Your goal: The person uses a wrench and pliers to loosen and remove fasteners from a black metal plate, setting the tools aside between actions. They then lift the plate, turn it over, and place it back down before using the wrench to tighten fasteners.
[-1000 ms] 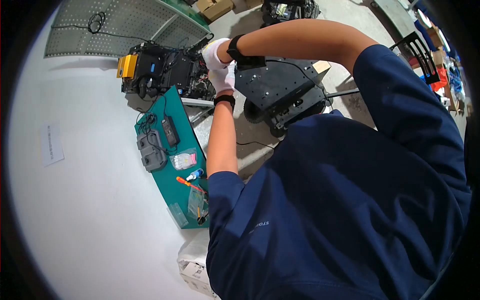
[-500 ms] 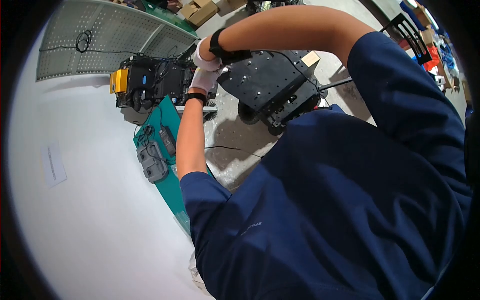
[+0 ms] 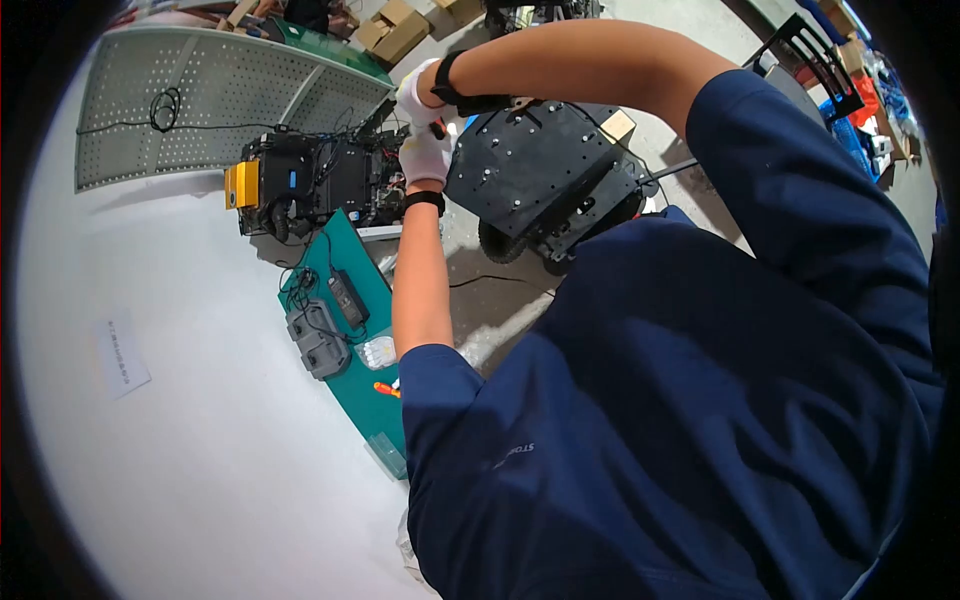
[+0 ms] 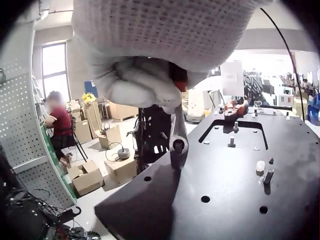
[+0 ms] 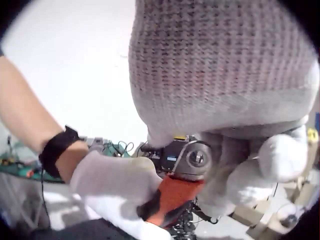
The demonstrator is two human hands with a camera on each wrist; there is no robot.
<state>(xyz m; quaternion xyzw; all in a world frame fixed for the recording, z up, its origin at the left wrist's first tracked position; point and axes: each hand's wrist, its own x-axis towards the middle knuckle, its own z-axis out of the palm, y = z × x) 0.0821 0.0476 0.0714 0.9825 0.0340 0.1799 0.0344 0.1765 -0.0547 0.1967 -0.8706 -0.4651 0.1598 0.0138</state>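
White gloves cover both hands. My left hand (image 3: 425, 158) grips the red-and-black handle of a tool (image 5: 175, 197), whose rounded silver head (image 5: 196, 159) has a round disc at its centre. Its fingers (image 4: 145, 87) are tightly curled in the left wrist view. Below them a metal piece with a round dark opening (image 4: 178, 145) overlaps the black plate (image 4: 220, 200). Close above, my right hand (image 3: 414, 95) curls its fingers (image 5: 215, 187) at the side of the silver head; the palm hides much of this hold.
Bolts (image 4: 268, 176) stick up from the plate, which tops a wheeled chassis (image 3: 500, 240). A second robot with a yellow block (image 3: 240, 185) stands beside a perforated panel (image 3: 230, 80). A green table (image 3: 360, 400) bears chargers and tools. Far off sits a person (image 4: 57, 122).
The head view has swung about. Both gloved hands stay close together near the plate; the orange-and-black part of the tool shows between them now, where a silver tip showed half a second ago.
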